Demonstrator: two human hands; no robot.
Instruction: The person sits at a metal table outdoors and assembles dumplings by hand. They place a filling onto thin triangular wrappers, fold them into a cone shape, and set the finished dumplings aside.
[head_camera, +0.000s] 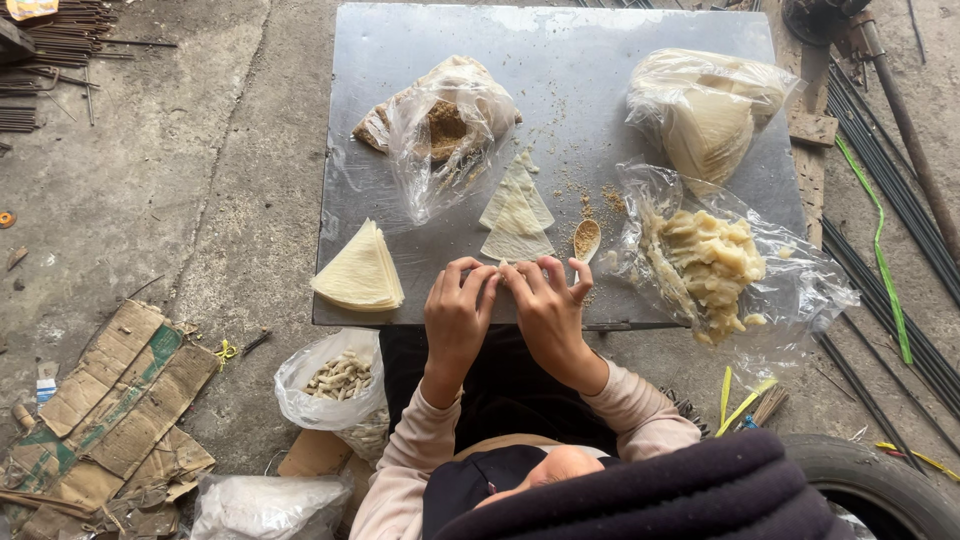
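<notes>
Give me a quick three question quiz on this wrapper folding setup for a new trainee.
1. True or false: both the left hand and right hand work on one wrapper at the metal sheet's near edge.
2. Which lies nearest the right hand: A) spoon, B) triangular wrapper stack, C) bag of rolled pieces?
3. Fill in: the pale dough-like paste sits on an opened ____ bag.

Key: 1 true; 2 A; 3 plastic.

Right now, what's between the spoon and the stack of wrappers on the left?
In the head view, triangular wrappers lie between the spoon and the wrapper stack.
</notes>
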